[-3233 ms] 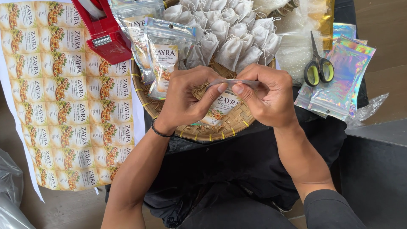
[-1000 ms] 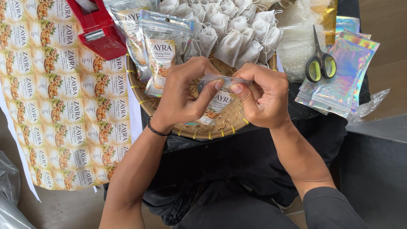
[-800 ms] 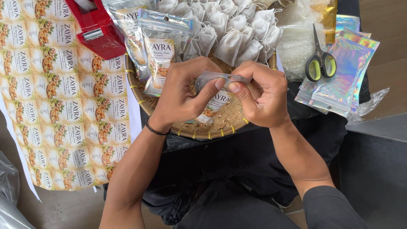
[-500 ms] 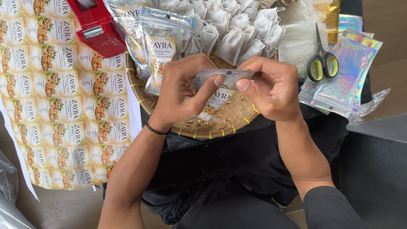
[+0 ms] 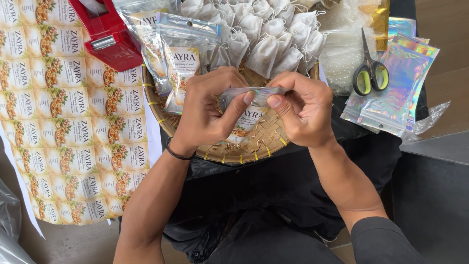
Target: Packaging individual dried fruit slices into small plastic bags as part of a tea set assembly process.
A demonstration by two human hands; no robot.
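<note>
Both hands pinch the top edge of a labelled foil pouch [image 5: 246, 115] over the woven tray [image 5: 229, 151], left hand [image 5: 207, 112] and right hand [image 5: 305, 110] each clamped on it, thumbs nearly meeting.

Pouch [image 5: 246, 105] mouth now pinched flatter; hands closer

I see a glossy, clear plastic pouch [image 5: 246, 115], a rough round woven bamboo tray [image 5: 264, 142], matt white cloth sachets [image 5: 264, 49] and shiny holographic foil bags [image 5: 395, 83].
</note>
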